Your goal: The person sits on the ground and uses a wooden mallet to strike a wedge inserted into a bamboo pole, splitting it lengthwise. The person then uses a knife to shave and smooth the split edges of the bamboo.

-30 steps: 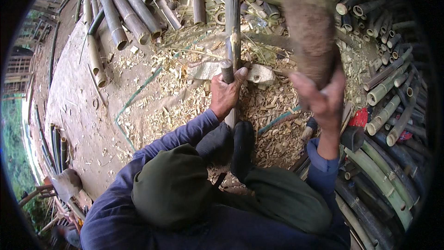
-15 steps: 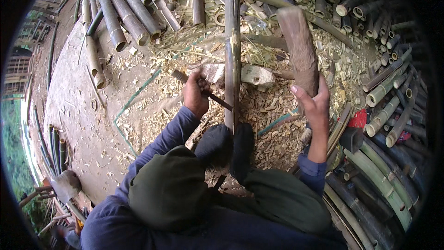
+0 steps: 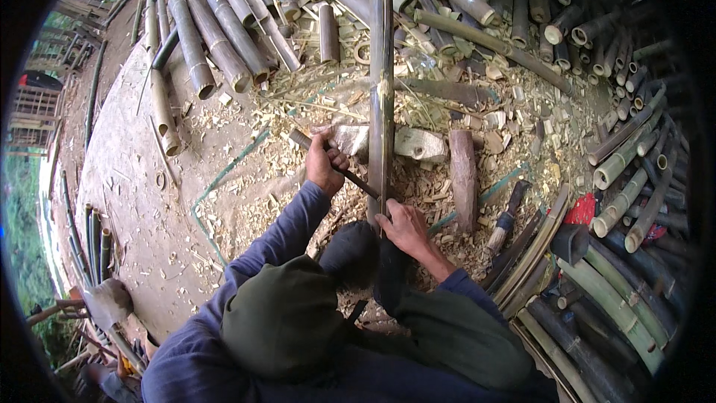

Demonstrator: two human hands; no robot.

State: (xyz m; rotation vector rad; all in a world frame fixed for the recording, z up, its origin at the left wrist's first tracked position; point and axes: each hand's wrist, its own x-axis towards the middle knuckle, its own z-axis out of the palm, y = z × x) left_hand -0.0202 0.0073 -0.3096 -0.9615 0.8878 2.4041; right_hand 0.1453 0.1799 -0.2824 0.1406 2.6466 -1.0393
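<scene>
A long dark bamboo pole (image 3: 381,67), with a slit along it, rests across a pale wooden block (image 3: 420,145) and reaches back toward my shoes. My left hand (image 3: 325,166) is closed around a chisel (image 3: 359,182), a dark shaft with a ribbed end; its far tip meets the pole's side. At the pole's near end my right hand (image 3: 403,225) grips the edge, thumb and fingers against the bamboo. What its fingertips do behind the pole is hidden. A rough wooden mallet (image 3: 463,183) lies on the chips to the right of the block.
Wood chips (image 3: 265,190) cover the ground around the block. Cut bamboo poles (image 3: 186,37) lie at the back left, and stacked poles (image 3: 623,198) line the right side. A knife-like tool with a wrapped handle (image 3: 505,222) lies right of the mallet.
My right hand has let go of the wooden mallet, now lying on the chips, and moved left to the pole's near end. My left hand still holds the chisel.
</scene>
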